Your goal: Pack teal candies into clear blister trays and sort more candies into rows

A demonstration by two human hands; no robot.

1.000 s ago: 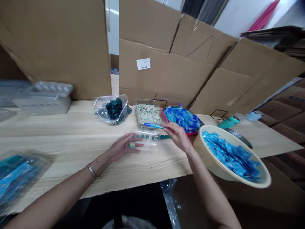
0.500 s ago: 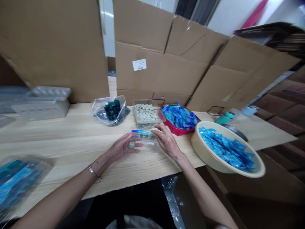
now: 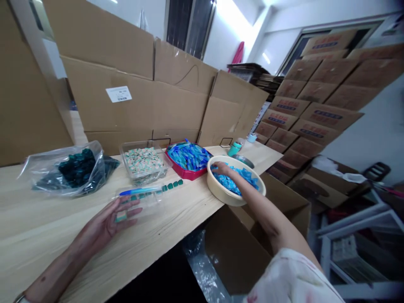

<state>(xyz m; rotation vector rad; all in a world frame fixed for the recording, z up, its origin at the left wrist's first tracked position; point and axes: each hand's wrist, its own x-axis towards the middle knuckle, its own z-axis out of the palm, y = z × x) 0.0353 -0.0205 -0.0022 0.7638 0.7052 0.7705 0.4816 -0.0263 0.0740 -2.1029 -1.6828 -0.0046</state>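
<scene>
Right hand (image 3: 222, 168) is among blue packets (image 3: 227, 182) in the cream basin (image 3: 217, 194), grip hidden; my left hand (image 3: 109, 221), fingers spread, is at the clear tray (image 3: 152, 207), grip unclear. Pen (image 3: 140, 191) and green pieces (image 3: 135, 197) already lie there; I see no packet yet.

head view, forward and down at hands (image 3: 109, 223)

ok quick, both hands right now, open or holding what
Left hand: spread open, small cream-and-green block against it, whether gripped unclear.
Right hand: in the cream basin among blue packets; fingertips hidden, open or closed cannot be told.
</scene>
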